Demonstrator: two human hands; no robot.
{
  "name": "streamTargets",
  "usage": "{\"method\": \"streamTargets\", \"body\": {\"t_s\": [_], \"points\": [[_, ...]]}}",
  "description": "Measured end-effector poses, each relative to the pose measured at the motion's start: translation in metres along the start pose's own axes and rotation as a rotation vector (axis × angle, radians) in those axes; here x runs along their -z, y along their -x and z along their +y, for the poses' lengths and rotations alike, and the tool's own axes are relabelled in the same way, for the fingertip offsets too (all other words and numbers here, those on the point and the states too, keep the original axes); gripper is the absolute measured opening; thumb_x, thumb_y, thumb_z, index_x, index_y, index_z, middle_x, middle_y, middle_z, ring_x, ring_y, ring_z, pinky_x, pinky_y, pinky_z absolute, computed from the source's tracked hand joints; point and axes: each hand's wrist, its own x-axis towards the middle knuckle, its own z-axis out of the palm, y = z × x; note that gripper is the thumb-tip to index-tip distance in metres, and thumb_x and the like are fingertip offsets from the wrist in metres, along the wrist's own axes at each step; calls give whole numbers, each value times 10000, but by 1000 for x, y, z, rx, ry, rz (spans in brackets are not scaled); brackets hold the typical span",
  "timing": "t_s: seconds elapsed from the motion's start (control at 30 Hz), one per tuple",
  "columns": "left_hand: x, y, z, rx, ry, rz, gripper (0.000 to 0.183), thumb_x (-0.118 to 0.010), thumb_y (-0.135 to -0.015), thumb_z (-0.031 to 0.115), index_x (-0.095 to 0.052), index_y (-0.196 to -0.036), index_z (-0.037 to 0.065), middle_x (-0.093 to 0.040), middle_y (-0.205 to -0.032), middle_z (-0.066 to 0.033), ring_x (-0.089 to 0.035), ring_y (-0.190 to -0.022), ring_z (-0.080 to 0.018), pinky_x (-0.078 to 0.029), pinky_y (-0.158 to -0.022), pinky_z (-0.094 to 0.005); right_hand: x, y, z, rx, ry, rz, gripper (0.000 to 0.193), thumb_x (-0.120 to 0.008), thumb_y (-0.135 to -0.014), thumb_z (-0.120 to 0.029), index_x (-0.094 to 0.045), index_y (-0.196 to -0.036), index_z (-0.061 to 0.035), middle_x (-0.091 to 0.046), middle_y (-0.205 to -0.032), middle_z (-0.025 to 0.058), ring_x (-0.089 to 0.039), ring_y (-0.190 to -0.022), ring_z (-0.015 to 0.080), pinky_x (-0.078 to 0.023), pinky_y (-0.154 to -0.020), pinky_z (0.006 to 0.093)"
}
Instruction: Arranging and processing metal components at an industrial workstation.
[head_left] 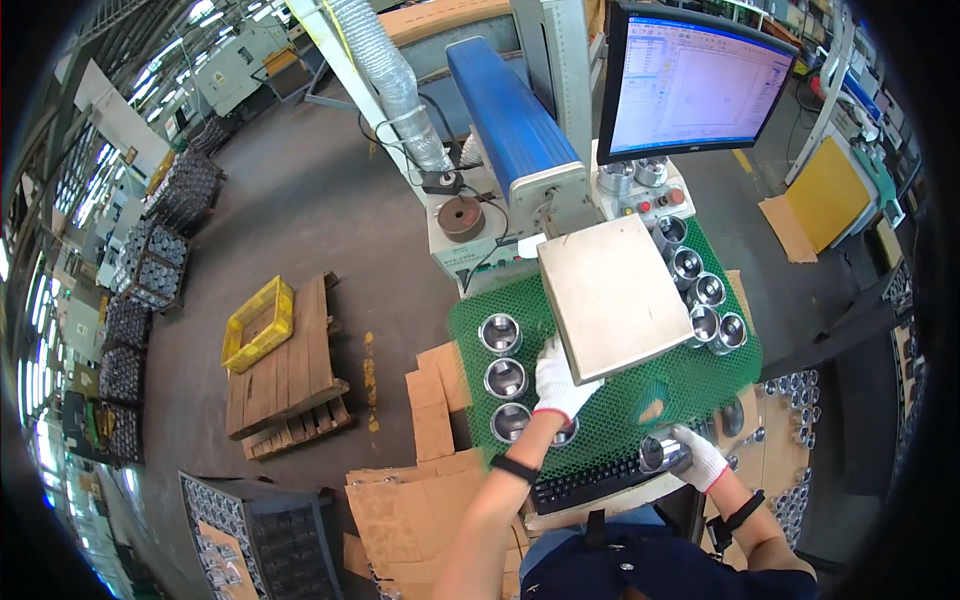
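Note:
My right hand [702, 459], in a white glove, is closed round a shiny, cup-shaped metal piston [661, 453] above the right end of a black keyboard [585, 486]. My left hand [562, 383], also gloved, reaches over the green mesh mat [620, 405] to the edge of a pale box-shaped cover [615, 295]. That cover hides some of its fingers, so what they hold does not show. To its left stands a row of pistons [506, 378] with open ends up. Another piston [566, 432] is partly hidden by my left forearm.
More pistons [708, 290] cluster on the mat's right side. Behind the cover stand a blue machine head [515, 115] and a monitor [700, 85]. A dark mouse [733, 418] lies at right. Cardboard [410, 520] and a pallet with a yellow crate [258, 322] are at left.

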Motion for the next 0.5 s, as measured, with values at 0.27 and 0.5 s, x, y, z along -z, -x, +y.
{"method": "streamTargets", "body": {"t_s": [0.27, 0.5], "points": [[34, -33, 92, 224, 331, 23, 638, -783, -784, 225, -505, -1313, 3, -623, -1211, -250, -650, -1056, -398, -531, -927, -458, -27, -90, -47, 664, 1161, 363, 1034, -961, -515, -327, -467, -1364, -5, -621, -1226, 162, -647, -1107, 283, -516, -980, 392], [190, 79, 147, 398, 563, 68, 815, -834, -733, 31, -378, -1404, -44, -577, -1239, -150, -626, -1113, -237, -546, -951, -357, -97, -156, -55, 814, 2092, 148, 638, -616, -899, -529, -480, -1415, -181, -532, -1435, 77, -506, -1306, 316, -432, -1090, 404]]}}
